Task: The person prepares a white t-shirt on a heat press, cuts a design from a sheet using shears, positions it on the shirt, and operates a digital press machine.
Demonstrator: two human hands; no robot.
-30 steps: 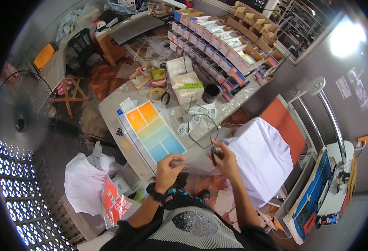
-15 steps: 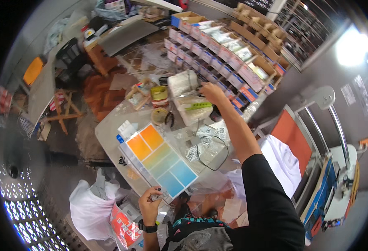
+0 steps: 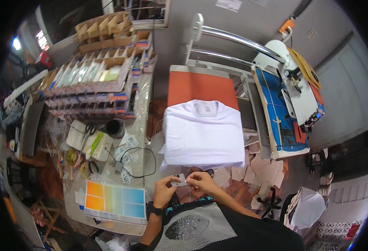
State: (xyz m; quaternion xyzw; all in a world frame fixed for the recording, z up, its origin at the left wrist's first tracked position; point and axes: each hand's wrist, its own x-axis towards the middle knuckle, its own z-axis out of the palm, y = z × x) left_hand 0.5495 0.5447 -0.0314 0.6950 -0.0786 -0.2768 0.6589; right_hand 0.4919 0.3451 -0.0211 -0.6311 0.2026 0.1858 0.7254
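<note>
Both hands are close together in front of my body, at the near side of the white T-shirt. My left hand (image 3: 164, 190) is closed on a small white card (image 3: 178, 180) with dark marks on it. At the card's other edge, the fingers of my right hand (image 3: 202, 183) pinch together and seem to grip it too. Just beyond them, a folded white T-shirt (image 3: 202, 136) lies with its collar away from me on an orange-red pad (image 3: 202, 87). Left of my left hand, a sheet of orange, yellow and blue panels (image 3: 115, 201) rests on the table.
A heat press (image 3: 271, 100) with chrome bars stands to the right. The table (image 3: 138, 121) at left bears scissors (image 3: 90, 128), a looped black cable (image 3: 153, 160) and small printed labels (image 3: 127, 159). Cardboard bins (image 3: 89, 90) rise behind. Loose cardboard pieces (image 3: 261, 175) cover the floor.
My view has turned right, toward the T-shirt and press. My right hand has left the scissors area on the table and come to the card in my left hand.
</note>
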